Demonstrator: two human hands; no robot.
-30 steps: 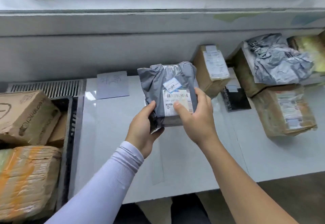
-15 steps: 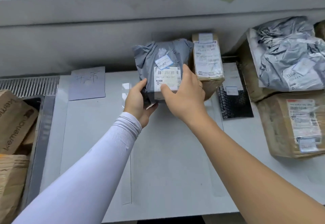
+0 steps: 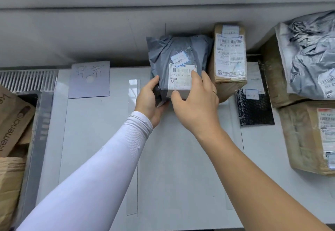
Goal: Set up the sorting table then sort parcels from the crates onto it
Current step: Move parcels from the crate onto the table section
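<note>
Both hands have carried the grey parcel [image 3: 178,64] farther back on the tabletop [image 3: 181,158], to the upper centre of the frame, just beside a brown box [image 3: 229,56]. Left hand [image 3: 150,100] grips its lower left corner; right hand [image 3: 197,102] holds the labelled front, fingers [image 3: 196,77] curled over it. Placement looks nearly complete; release appears to be the remaining step.

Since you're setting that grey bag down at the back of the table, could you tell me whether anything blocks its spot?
Nothing visible does. Both hands, left hand and right hand, hold the grey bag against the wall, just left of the upright brown box.
</note>
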